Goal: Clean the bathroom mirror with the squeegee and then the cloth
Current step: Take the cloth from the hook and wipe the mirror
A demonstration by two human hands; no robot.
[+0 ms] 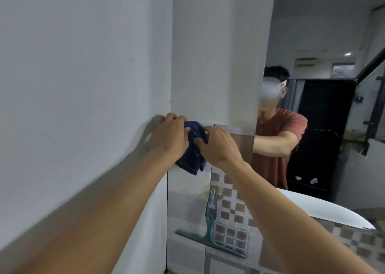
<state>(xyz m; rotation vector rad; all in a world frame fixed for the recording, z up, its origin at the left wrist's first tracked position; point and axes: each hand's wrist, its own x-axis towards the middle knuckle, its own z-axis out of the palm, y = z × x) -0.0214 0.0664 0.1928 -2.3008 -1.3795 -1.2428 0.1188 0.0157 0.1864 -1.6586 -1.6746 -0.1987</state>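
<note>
Both hands hold a dark blue checked cloth (192, 151) up against the wall corner, left of the mirror (325, 44). My left hand (169, 134) grips its upper left part. My right hand (218, 146) pinches its right side. The cloth's lower end hangs free below the hands. A teal squeegee (209, 231) hangs from a hook (213, 194) on the tiled wall below, blade down. The mirror fills the right of the view and reflects a person in a red shirt.
A plain white wall (83, 86) takes up the left. Brown and white checked tiles (231, 207) cover the lower wall. A white basin rim (325, 209) curves at the lower right, under the mirror. A dark door shows in the reflection.
</note>
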